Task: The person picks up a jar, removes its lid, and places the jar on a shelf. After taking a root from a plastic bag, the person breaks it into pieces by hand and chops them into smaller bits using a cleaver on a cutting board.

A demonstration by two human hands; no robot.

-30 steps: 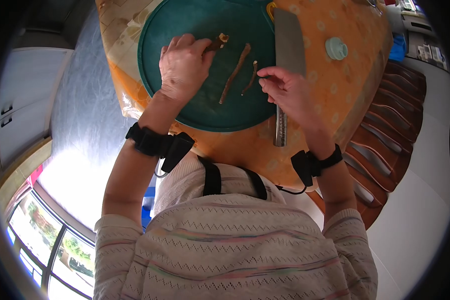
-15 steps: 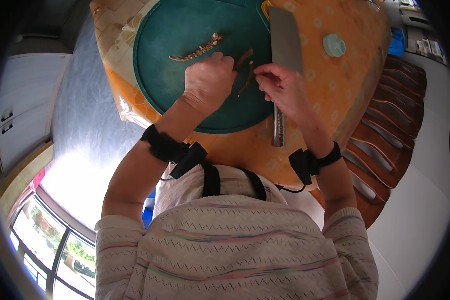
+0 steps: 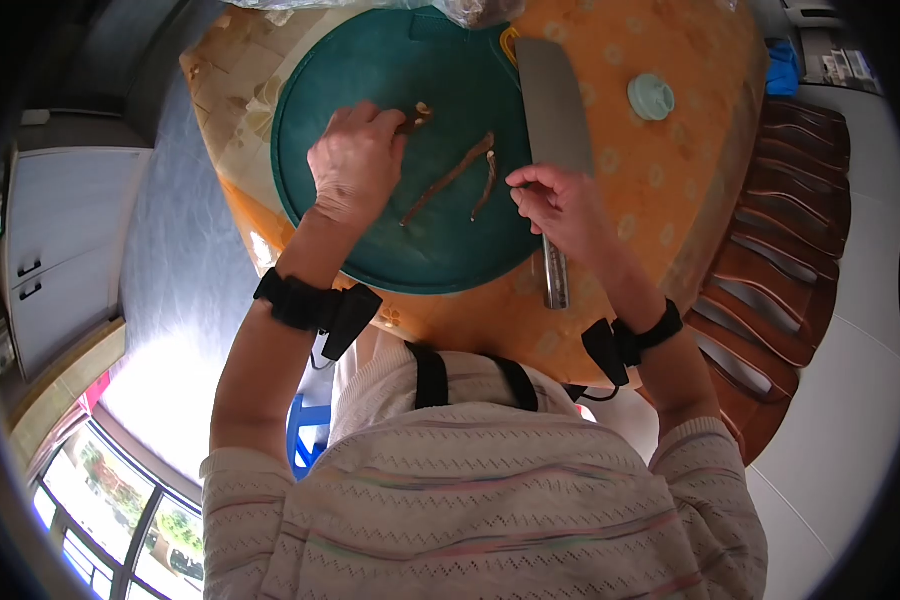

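My left hand (image 3: 358, 158) is over the left part of the green round board, its fingers closed around a gnarled brown dried root (image 3: 420, 112). Only the root's right end shows past my fingers. My right hand (image 3: 562, 208) hovers above the cleaver near its handle, the thumb and index finger slightly apart with nothing visible between them. Between my hands lie a longer thin root piece (image 3: 448, 180) and a shorter thin one (image 3: 486, 185). The cleaver (image 3: 555, 110) rests along the board's right side, its handle pointing towards me.
The green board (image 3: 370, 255) sits on a table with an orange patterned cloth (image 3: 630, 170). A pale green cap (image 3: 651, 97) stands right of the cleaver. Clear plastic wrapping (image 3: 480, 10) lies at the far edge. Brown wooden slats (image 3: 770, 270) are to the right.
My left hand has moved left and closed over the gnarled root. My right hand has drawn away from the short thin piece. The view has shifted slightly, uncovering the longer piece.
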